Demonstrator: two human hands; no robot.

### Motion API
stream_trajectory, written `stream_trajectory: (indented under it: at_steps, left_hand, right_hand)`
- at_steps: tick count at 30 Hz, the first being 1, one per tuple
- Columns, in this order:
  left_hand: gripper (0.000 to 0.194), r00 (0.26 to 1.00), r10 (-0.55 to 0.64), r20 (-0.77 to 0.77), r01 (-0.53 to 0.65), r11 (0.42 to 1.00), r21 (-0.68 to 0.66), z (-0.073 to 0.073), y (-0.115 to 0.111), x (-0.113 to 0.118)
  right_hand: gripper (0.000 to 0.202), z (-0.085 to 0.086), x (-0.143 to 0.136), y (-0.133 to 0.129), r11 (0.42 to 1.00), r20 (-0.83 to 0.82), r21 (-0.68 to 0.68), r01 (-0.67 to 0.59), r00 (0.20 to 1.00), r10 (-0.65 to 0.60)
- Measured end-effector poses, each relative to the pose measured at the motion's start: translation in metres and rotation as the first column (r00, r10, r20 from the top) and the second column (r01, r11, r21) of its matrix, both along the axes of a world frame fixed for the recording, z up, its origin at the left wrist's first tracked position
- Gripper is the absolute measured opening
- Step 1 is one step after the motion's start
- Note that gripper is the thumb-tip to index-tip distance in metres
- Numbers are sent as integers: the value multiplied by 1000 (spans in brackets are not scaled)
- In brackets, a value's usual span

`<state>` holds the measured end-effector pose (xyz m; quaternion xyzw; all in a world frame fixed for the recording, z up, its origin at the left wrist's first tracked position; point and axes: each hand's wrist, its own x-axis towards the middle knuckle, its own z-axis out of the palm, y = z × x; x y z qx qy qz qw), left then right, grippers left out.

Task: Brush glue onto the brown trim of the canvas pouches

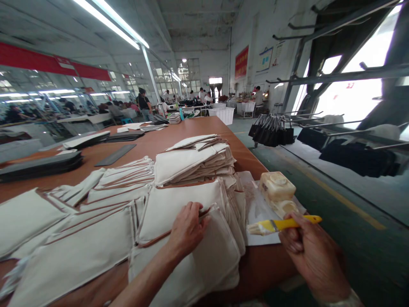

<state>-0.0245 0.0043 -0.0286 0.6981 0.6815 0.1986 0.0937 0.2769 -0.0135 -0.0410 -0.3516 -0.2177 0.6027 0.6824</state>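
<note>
Factory hall with strip lights and distant workers forms the background; a long brown counter runs away from the viewer, carrying overlapped rows of cream fabric pieces edged in brown. Left hand lies palm down on the nearest fabric piece, fingers loosely curled and pressing its brown-edged seam, gripping nothing; right hand is closed around the yellow handle of a brush; the brush's long axis lies nearly level, bristles pointing left toward the fabric under the left hand, with the bristle tip over a grey sheet just right of that stack. Beyond the brush, on the same sheet, sits a pale glue container; dark bags hang on a rack to the right.
</note>
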Motion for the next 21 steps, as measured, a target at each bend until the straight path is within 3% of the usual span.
stream_trajectory:
  at_steps: [4,9,14,17,21]
  left_hand:
    - [18,980,49,193,-27,993,-113,-6,12,10]
    - [23,916,-29,400,136,961,-242,-7,12,13]
    - [31,800,-29,600,249,925,-287,4,-3,19]
    - [30,714,-6,700,289,914,-287,8,-9,20]
    - [29,689,23,724,276,916,-292,8,-12,21]
  right_hand:
    - [37,6,-18,15,996,49,86,-19,999,15]
    - [39,8,-41,31,982,207,175,-68,978,31]
    - [40,-6,-63,48,958,524,258,-128,851,-28]
    - [40,-11,-64,59,957,580,275,-94,810,-87]
    - [37,-5,-51,59,948,619,317,3,757,-209]
